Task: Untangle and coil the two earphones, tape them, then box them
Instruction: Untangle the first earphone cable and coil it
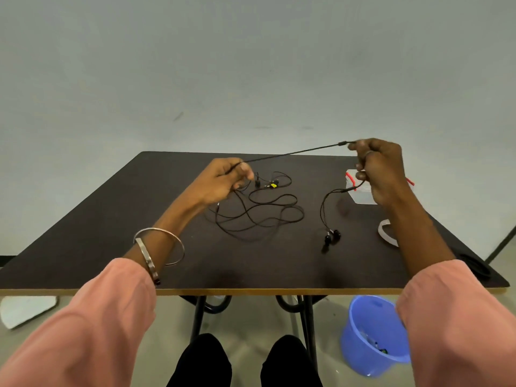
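Head view: a person sits at a dark surface (111, 247), both arms reaching forward in pink sleeves.
Left hand: the left hand (223, 181) is raised just above the surface, its fingers (244, 171) pinched on a black earphone cable (290, 154).
Right hand: the right hand (377, 166) is held higher and well apart from the left, its fingers (353, 145) gripping the same cable near a small thick sleeve on it.
Why held so: the stretch of cable between the two hands is pulled straight, probably to draw out kinks and find a clean length before coiling.
Hanging end: from under the right hand the cable drops in a loop to a pair of earbuds (331, 236) lying on the surface.
Second earphone: a loose tangle of cable (259, 213) lies on the surface just beside the left hand; whether it joins the held cable cannot be told.
Box: a clear box with red clips (360, 194) sits behind the right hand, partly hidden by it.
Tape: a white strip that looks like tape (386, 233) lies near the right forearm.
Under the surface: a blue bucket (371, 336) stands on the floor.
Stage: judged early, with untangling under way and nothing coiled, taped or boxed.
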`<state>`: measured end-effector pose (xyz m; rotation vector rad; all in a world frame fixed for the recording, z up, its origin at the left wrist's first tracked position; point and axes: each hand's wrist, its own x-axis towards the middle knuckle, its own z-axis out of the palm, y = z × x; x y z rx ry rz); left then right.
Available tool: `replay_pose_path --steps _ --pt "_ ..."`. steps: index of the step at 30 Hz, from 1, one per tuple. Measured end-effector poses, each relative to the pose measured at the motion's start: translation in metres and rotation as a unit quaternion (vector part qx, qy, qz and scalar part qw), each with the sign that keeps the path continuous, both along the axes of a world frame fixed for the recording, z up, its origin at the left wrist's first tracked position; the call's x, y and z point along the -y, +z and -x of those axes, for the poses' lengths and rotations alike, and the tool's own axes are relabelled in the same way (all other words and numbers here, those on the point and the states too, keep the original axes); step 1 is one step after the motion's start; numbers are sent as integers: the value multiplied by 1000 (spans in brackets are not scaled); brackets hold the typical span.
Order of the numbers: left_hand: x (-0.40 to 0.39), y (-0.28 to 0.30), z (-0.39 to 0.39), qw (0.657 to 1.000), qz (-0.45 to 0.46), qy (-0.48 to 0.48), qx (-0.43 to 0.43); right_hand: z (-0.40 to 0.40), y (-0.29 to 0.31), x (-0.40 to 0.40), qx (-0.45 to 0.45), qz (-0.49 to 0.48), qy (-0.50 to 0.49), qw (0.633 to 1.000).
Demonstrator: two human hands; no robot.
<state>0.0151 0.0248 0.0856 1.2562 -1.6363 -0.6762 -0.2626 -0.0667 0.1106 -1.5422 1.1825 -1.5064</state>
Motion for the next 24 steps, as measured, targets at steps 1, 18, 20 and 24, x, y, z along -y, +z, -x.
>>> replay_pose_path --steps 1,18,20,24 --pt "0 -1 -7 1000 1 9 -7 6 -7 5 9 -17 -33 999" --pt "13 19 40 981 84 81 152 -72 -20 -29 -277 127 152 940" --pt "10 16 32 988 54 70 129 -67 -21 -29 -217 126 145 957" --pt "5 2 9 992 6 69 106 -46 -16 -24 -51 96 61 992"
